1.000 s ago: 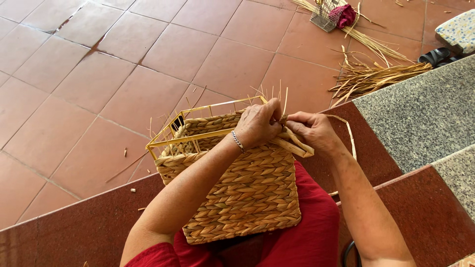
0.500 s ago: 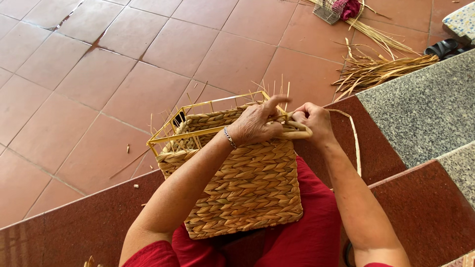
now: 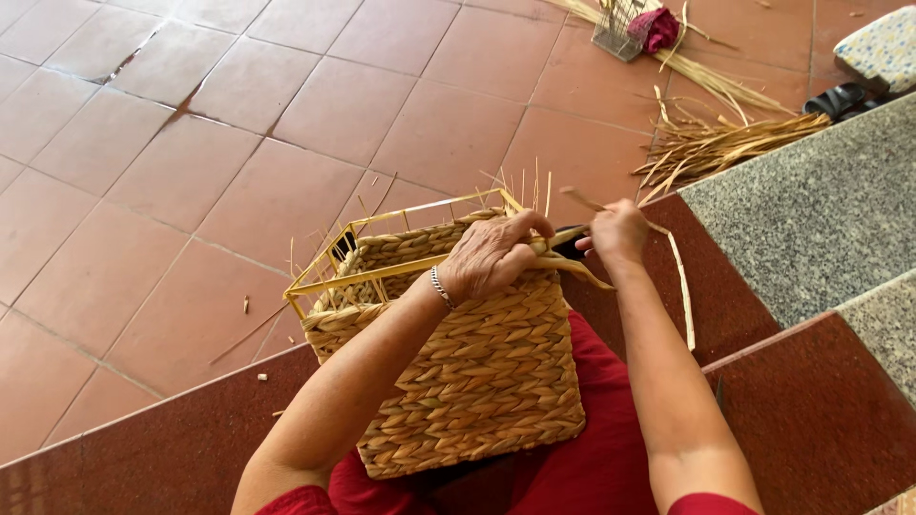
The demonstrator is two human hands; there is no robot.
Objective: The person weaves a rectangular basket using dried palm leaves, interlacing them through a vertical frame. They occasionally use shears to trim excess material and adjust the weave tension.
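Note:
A rectangular woven straw basket [image 3: 477,372] with a yellow wire frame [image 3: 382,277] rests on my lap, its open top facing away. My left hand [image 3: 494,253], with a silver bracelet on the wrist, grips the basket's top rim at the near right corner. My right hand [image 3: 618,232] sits just right of that corner and pinches a pale straw strand [image 3: 682,286] that loops down over the step. Loose straw ends stick up along the rim.
Red floor tiles spread ahead. A pile of dry straw [image 3: 711,143] lies at the upper right, with a small wire frame and red cloth [image 3: 641,27] beyond it. Granite steps [image 3: 811,219] run along the right, with a dark sandal [image 3: 844,98] near the top.
My right hand has pulled away from the left hand to the right, drawing the straw strand out. The left hand stays on the rim corner. The view has shifted slightly.

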